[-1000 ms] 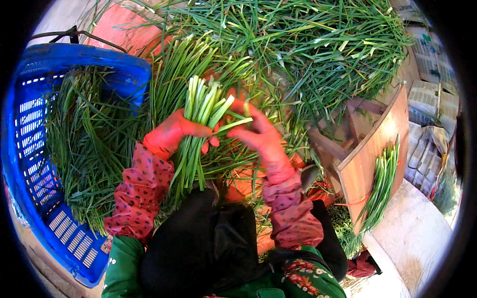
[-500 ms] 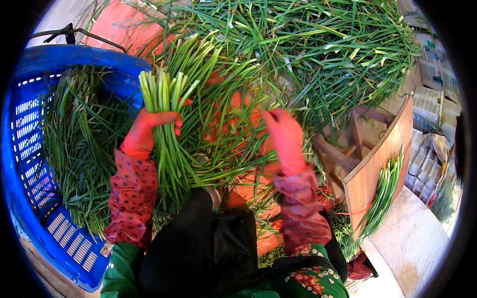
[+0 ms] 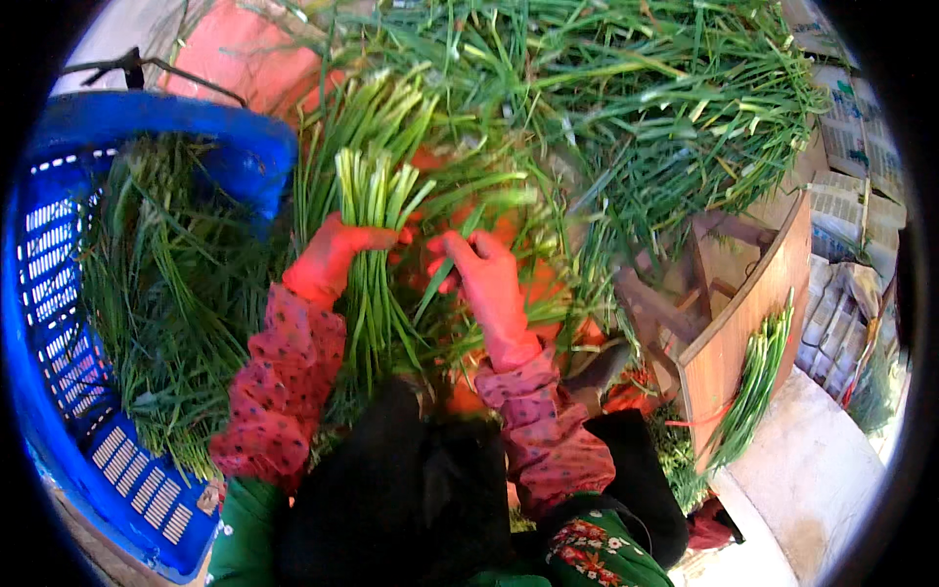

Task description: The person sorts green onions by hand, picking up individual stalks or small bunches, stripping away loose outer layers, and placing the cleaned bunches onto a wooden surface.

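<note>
My left hand (image 3: 331, 256), in a reddish rubber glove, is closed round a bunch of garlic chives (image 3: 370, 303). The pale cut ends point up and away, and the green leaves hang toward my knees. Just right of the bunch, my gloved right hand (image 3: 491, 286) pinches a single chive leaf (image 3: 437, 282) between thumb and fingers. Loose chives (image 3: 489, 191) lie beyond and beneath both hands over a red surface, and a further thick clump (image 3: 377, 112) rests behind the held bunch.
At the left stands a blue plastic basket (image 3: 210, 117) with chives inside. A large heap of chives (image 3: 636, 108) spreads across the far side. A wooden stool (image 3: 734, 342) lies tipped over at the right, a small chive bunch (image 3: 758, 377) against it. Newspapers (image 3: 841, 215) lie farther right.
My left hand has shifted right with the chive bunch. My right hand has moved left, close beside the bunch, and now shows a leaf between its fingers.
</note>
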Motion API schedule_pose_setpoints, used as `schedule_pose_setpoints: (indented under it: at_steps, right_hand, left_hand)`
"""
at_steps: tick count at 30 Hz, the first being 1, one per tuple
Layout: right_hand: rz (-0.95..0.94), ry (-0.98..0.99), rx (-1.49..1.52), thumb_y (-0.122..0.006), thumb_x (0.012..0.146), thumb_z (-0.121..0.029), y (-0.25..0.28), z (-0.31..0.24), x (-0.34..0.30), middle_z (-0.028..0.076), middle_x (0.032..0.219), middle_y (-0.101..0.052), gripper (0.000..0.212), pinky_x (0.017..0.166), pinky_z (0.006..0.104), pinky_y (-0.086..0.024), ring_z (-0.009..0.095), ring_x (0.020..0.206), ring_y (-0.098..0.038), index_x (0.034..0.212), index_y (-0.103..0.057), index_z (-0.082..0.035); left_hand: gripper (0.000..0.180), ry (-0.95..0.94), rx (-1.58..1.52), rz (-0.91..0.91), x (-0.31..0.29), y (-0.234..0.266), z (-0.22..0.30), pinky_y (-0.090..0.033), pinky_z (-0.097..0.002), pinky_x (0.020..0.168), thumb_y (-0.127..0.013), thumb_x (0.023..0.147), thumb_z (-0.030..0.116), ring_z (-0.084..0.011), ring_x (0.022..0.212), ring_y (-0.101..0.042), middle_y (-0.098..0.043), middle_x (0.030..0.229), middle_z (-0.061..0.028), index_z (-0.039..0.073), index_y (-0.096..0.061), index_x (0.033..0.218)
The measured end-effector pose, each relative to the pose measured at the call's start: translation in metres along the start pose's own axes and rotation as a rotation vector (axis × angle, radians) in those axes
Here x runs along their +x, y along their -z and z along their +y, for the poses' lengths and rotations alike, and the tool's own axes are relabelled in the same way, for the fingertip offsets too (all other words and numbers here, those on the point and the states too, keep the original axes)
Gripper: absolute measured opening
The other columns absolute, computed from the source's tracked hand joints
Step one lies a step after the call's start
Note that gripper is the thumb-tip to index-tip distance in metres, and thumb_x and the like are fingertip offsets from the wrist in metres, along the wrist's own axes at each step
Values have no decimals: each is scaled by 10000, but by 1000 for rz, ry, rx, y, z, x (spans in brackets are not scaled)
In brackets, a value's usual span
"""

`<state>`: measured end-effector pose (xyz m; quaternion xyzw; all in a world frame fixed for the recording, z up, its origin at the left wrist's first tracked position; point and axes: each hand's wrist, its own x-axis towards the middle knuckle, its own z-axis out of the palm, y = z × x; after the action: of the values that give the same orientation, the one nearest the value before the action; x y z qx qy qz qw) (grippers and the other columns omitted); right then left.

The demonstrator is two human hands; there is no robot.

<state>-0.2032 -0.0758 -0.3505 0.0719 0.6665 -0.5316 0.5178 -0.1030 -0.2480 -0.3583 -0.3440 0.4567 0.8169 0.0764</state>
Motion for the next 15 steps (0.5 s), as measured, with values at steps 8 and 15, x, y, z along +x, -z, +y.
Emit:
schedule_pose_setpoints:
  at_steps: [8,15]
  right_hand:
    - [66,147,-654,-530,871,-367,8,34,9,146,671,-641,366,580,367,-495,274,551,-629,938,-628,-21]
    - [89,-22,-175,-576,838,-456,74,23,14,73,719,-662,440,483,273,-438,144,531,-604,952,-614,-32]
  left_hand:
    - [457,117,1,-181,21,-27,-20,-454,-325,876,-656,696,74,-208,952,-619,-657,1025,-98,-16,-584,1139]
    - [267,210,-47,-177,33,-24,-53,-516,-318,684,-645,756,94,-179,737,-627,-657,894,-97,-9,-615,1000]
